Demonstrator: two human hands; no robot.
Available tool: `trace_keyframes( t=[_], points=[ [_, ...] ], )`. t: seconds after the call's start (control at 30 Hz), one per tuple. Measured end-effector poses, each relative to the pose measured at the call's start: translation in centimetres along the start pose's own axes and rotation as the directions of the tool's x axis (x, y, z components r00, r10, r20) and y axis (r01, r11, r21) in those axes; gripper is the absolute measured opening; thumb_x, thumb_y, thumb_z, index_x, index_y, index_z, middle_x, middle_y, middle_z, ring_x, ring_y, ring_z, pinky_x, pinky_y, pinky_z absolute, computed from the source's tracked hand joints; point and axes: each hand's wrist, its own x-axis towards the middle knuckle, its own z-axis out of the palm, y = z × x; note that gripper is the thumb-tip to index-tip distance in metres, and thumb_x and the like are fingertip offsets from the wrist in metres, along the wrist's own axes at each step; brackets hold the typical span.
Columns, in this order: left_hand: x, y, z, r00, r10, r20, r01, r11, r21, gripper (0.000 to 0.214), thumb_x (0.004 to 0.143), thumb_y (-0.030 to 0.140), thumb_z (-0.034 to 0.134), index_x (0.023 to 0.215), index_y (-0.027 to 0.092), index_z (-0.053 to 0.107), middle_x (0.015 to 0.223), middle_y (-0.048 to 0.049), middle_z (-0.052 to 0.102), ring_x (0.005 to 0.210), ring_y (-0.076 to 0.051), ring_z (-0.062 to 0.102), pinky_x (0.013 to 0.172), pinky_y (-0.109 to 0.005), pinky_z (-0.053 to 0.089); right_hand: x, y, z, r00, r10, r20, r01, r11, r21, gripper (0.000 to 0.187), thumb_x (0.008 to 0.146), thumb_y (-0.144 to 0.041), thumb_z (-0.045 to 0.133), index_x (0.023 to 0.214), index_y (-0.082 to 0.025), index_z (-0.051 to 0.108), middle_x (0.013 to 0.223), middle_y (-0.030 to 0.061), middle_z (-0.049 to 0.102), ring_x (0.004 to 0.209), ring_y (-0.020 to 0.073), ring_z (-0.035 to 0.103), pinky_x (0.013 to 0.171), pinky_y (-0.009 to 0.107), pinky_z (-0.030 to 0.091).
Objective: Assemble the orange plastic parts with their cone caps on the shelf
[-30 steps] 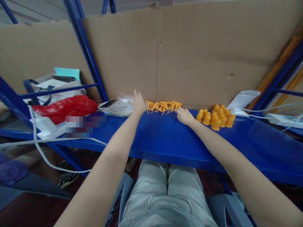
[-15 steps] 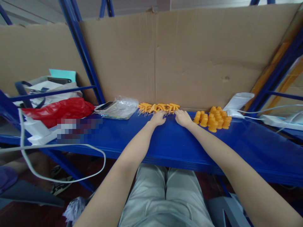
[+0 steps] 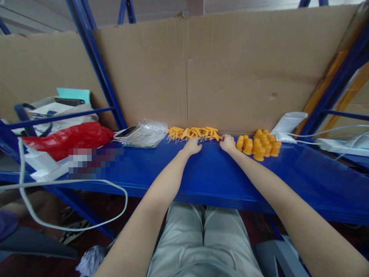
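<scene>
A row of orange plastic pieces with small silvery chain-like ends [image 3: 191, 133] lies along the cardboard at the back of the blue table. At the front of this row is my left hand [image 3: 192, 146], its thumb apart from its fingers and its fingertips near the chain-like ends. To the right, my right hand [image 3: 227, 143] has curled fingers closed at the end of the row's rightmost orange piece [image 3: 215, 136]. The grip itself is small and partly hidden. Beside that hand stands a cluster of upright orange plastic figures [image 3: 259, 147].
A phone [image 3: 128, 132] and a clear plastic packet [image 3: 148, 134] lie left of the row. Farther left are a red bag [image 3: 72, 138], a white power strip [image 3: 47, 169] and a looping cable [image 3: 127, 200]. A white pouch [image 3: 290, 123] leans at the back right.
My right hand has shifted right, away from the row, and the rightmost orange piece now reaches farther toward it. My left hand stays nearly in place.
</scene>
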Motion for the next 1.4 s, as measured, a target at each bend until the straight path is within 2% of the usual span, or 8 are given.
trace_keyframes(
  t=[0.1,0.33,0.47,0.57,0.77,0.9,1.1,1.4],
  points=[
    [0.0,-0.1,0.0,1.0,-0.005,-0.023,0.005,1.0,-0.022,0.042,0.086,0.014,0.058,0.127,0.009,0.064,0.131,-0.0173,0.067,0.124,-0.028,0.063,0.11,-0.036,0.047,0.2,0.1,0.3,0.999,-0.003,0.053,0.005,0.999,-0.032,0.041,0.088,-0.02,0.048,0.125,-0.016,0.064,0.122,0.0198,0.067,0.112,0.0342,0.061,0.084,0.046,0.052],
    [-0.1,0.1,-0.1,1.0,-0.009,-0.024,0.008,0.999,-0.039,0.038,0.087,0.014,0.059,0.124,0.009,0.063,0.126,-0.0173,0.069,0.121,-0.029,0.064,0.108,-0.038,0.048,-0.9,-0.7,0.0,0.979,-0.204,0.022,0.205,0.971,-0.124,0.041,0.094,-0.024,0.04,0.129,-0.015,0.059,0.127,0.021,0.064,0.116,0.0341,0.056,0.089,0.047,0.048],
    [-0.2,0.4,-0.3,1.0,-0.006,-0.016,0.006,0.999,-0.032,0.032,0.089,0.015,0.057,0.119,0.007,0.064,0.124,-0.0181,0.069,0.117,-0.027,0.066,0.106,-0.035,0.049,-2.1,-2.0,-1.0,0.909,-0.411,0.076,0.417,0.892,-0.176,0.043,0.097,-0.023,0.038,0.135,-0.013,0.056,0.134,0.0202,0.062,0.126,0.0313,0.052,0.101,0.046,0.04],
    [-0.2,0.4,-0.3,0.999,-0.009,-0.032,0.007,0.999,-0.051,0.029,0.088,0.014,0.057,0.116,0.009,0.065,0.119,-0.0166,0.071,0.113,-0.027,0.066,0.105,-0.036,0.049,-2.4,-2.4,-1.4,0.874,-0.468,0.13,0.485,0.855,-0.184,0.044,0.099,-0.022,0.038,0.14,-0.016,0.054,0.136,0.0184,0.063,0.128,0.0305,0.053,0.102,0.047,0.039],
    [0.0,0.0,0.1,0.998,0.023,-0.058,-0.027,0.997,-0.071,0.032,0.085,0.013,0.059,0.116,0.013,0.067,0.117,-0.0133,0.072,0.115,-0.027,0.066,0.109,-0.04,0.048,-1.9,-2.3,-1.2,0.875,-0.432,0.22,0.466,0.873,-0.14,0.042,0.102,-0.026,0.038,0.139,-0.019,0.056,0.14,0.0147,0.062,0.131,0.028,0.054,0.107,0.047,0.035],
    [0.1,-0.1,0.1,0.998,0.037,-0.053,-0.039,0.998,-0.054,0.032,0.086,0.013,0.058,0.117,0.012,0.067,0.121,-0.0134,0.071,0.118,-0.026,0.065,0.111,-0.038,0.046,-1.9,-2.3,-1.2,0.876,-0.429,0.22,0.462,0.878,-0.126,0.039,0.1,-0.023,0.04,0.135,-0.02,0.058,0.138,0.0142,0.063,0.13,0.0274,0.055,0.109,0.05,0.033],
    [0.1,-0.1,0.0,0.998,0.053,-0.029,-0.054,0.998,-0.036,0.033,0.087,0.013,0.056,0.119,0.01,0.066,0.125,-0.0141,0.069,0.122,-0.026,0.063,0.112,-0.036,0.045,-2.1,-2.5,-1.4,0.937,-0.327,0.127,0.341,0.933,-0.114,0.033,0.098,-0.019,0.037,0.119,-0.016,0.062,0.12,0.018,0.071,0.118,0.0295,0.062,0.098,0.046,0.041],
    [0.0,0.1,-0.2,0.998,0.056,-0.027,-0.057,0.997,-0.06,0.038,0.087,0.012,0.055,0.124,0.007,0.064,0.129,-0.0166,0.067,0.124,-0.027,0.062,0.113,-0.036,0.044,-0.7,-1.4,-0.2,0.973,-0.181,-0.141,0.208,0.956,0.205,0.027,0.097,-0.02,0.035,0.107,-0.02,0.06,0.109,0.0138,0.073,0.103,0.0272,0.066,0.088,0.038,0.044]
  ],
)
